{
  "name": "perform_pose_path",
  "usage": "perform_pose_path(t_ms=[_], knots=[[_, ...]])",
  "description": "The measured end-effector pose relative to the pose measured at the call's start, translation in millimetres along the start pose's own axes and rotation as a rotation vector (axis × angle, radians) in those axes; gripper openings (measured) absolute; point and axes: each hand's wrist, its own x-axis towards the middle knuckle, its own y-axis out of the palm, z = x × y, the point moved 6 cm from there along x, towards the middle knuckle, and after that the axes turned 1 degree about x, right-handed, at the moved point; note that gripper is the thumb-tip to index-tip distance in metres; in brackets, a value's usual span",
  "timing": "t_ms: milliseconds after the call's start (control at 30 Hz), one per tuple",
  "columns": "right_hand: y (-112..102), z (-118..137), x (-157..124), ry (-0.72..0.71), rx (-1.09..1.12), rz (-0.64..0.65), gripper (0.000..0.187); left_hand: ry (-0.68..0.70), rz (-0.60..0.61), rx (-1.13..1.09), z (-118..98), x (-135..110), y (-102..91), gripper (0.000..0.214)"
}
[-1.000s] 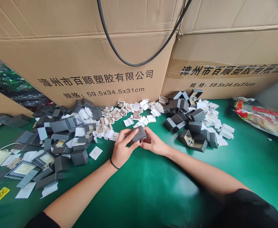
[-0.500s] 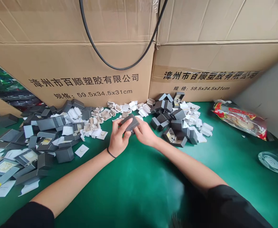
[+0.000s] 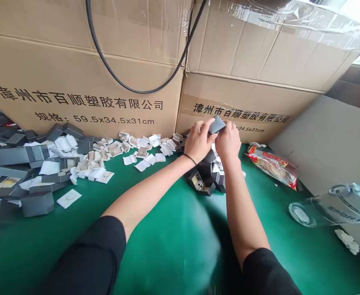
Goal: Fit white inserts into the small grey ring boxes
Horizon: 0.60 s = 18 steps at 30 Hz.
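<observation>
Both of my hands hold one small grey box (image 3: pixel 217 124) up in the air, over the right-hand pile of grey boxes (image 3: pixel 209 176). My left hand (image 3: pixel 198 141) grips its left side with the fingers curled, a black band round the wrist. My right hand (image 3: pixel 228 141) is closed on its right side. An open grey box (image 3: pixel 201 186) with a pale insert lies on the green table (image 3: pixel 174 229) just under my arms.
Large cardboard cartons (image 3: pixel 84 73) wall off the back. Many grey boxes (image 3: pixel 20 172) and white inserts (image 3: pixel 106 157) lie at the left. A red snack bag (image 3: pixel 272 162), a clear bottle lying on its side (image 3: pixel 336 205) and a grey board (image 3: pixel 330 139) are at the right.
Both hands have carried the grey box up and to the right, from above the table's middle to over the right-hand pile. The view has swung right.
</observation>
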Motion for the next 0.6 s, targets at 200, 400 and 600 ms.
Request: perform_pose_path(t_ms=[200,400,600], knots=[[50.3,-33.7,-9.1,0.148,-0.249,0.538,0.062,-0.163,0.429,0.224,15.9,-3.2,54.8,0.047],[27.2,-22.2,-3.4,0.114,-0.236,0.420,0.066,0.011,0.315,0.176,23.7,-23.5,15.9,0.052],[39.0,-20.4,-4.2,0.158,-0.277,0.481,0.062,0.139,0.337,0.164,71.5,-95.7,-76.2,0.056]])
